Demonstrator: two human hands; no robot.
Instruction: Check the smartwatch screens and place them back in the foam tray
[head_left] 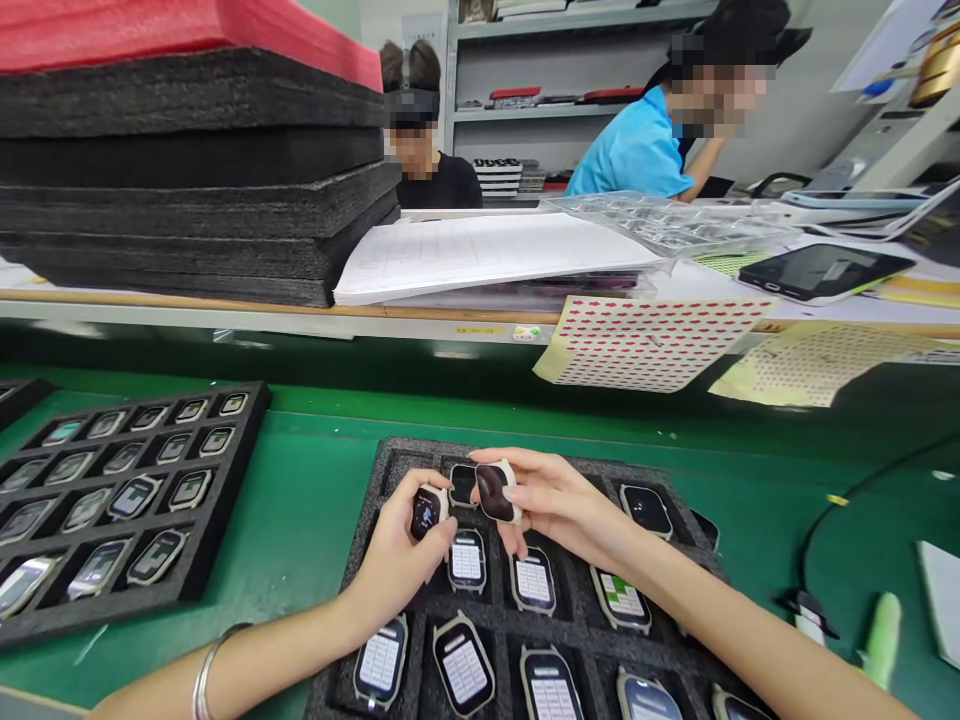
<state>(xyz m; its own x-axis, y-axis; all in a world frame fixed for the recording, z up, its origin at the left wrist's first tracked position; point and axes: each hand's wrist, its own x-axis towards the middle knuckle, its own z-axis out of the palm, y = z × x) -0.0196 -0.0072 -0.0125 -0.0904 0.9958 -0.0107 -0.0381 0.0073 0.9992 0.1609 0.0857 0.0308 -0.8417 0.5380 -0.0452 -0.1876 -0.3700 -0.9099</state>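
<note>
My left hand (409, 535) is closed around a smartwatch without a strap (427, 511), whose dark screen shows small light marks. In my right hand (551, 495) another smartwatch (495, 490) is pinched by its pale case, its screen dark. Both are held above a black foam tray (397, 455) with square pockets. Several watches lie in the pockets, such as a lit one (466, 560) just below my hands and a second lit one (533, 580) beside it. A dark-screened watch (463, 484) shows between my two hands, partly hidden by them.
A second foam tray (225, 490) of watches lies at left on the green mat (292, 500). Behind runs a shelf with stacked black foam (187, 150), papers (487, 255) and a phone (825, 270). A black cable (810, 545) hangs at right. Two people sit beyond.
</note>
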